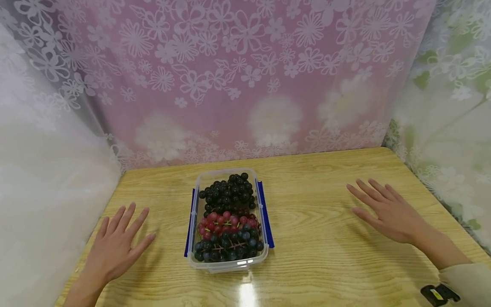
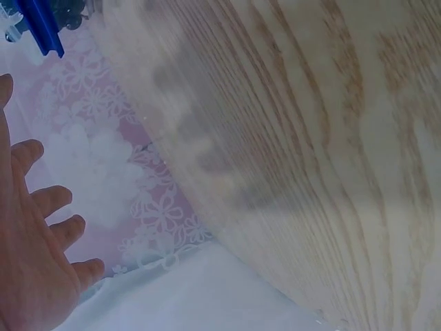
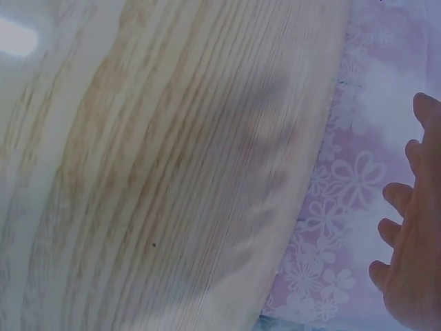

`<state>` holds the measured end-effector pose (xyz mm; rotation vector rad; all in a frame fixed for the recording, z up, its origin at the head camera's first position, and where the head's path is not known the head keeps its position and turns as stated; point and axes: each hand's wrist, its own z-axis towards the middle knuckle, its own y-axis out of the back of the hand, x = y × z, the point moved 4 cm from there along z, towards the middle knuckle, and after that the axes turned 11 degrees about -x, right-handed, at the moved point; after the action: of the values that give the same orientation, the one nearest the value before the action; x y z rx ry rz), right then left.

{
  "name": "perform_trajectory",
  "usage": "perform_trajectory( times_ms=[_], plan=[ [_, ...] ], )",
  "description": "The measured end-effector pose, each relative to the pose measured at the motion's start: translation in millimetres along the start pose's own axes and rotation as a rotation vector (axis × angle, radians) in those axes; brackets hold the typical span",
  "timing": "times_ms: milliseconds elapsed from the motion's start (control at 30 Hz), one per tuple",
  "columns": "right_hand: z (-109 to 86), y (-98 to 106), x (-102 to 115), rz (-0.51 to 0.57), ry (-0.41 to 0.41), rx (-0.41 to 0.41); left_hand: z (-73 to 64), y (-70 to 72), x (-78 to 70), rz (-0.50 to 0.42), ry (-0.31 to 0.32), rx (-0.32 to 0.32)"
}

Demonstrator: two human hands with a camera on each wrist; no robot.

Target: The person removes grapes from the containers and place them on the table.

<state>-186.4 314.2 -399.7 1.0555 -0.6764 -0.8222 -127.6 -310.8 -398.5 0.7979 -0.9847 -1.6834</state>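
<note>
Item: one clear container (image 1: pixel 215 265) of red and black grapes (image 1: pixel 220 220), standing between your left grip (image 1: pixel 115 251) and right grip (image 1: pixel 392 215), fingers apart on both.

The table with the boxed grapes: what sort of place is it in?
Probably a small screened-off booth indoors, though what lies beyond is hidden. A pink floral curtain hangs behind, paler curtains stand along both sides, and the wood-grain table fills the space between.

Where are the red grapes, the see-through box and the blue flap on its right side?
Red grapes (image 1: pixel 220 220): head view, on a grape near the bunch's middle.
See-through box (image 1: pixel 209 265): head view, on its near rim.
Right blue flap (image 1: pixel 266 215): head view, about halfway along.
</note>
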Motion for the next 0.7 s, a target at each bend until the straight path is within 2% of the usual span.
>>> perform_trajectory(
  times_ms=[367,700],
  plan=[
    [5.3,-2.4,16.2,0.009,-0.001,-0.012,3.3,3.3,-10.4,0.009,-0.013,0.015],
    [17.1,-6.1,33.1,0.003,0.016,-0.035,6.2,4.7,-19.9,0.008,-0.056,-0.016]
  ],
)
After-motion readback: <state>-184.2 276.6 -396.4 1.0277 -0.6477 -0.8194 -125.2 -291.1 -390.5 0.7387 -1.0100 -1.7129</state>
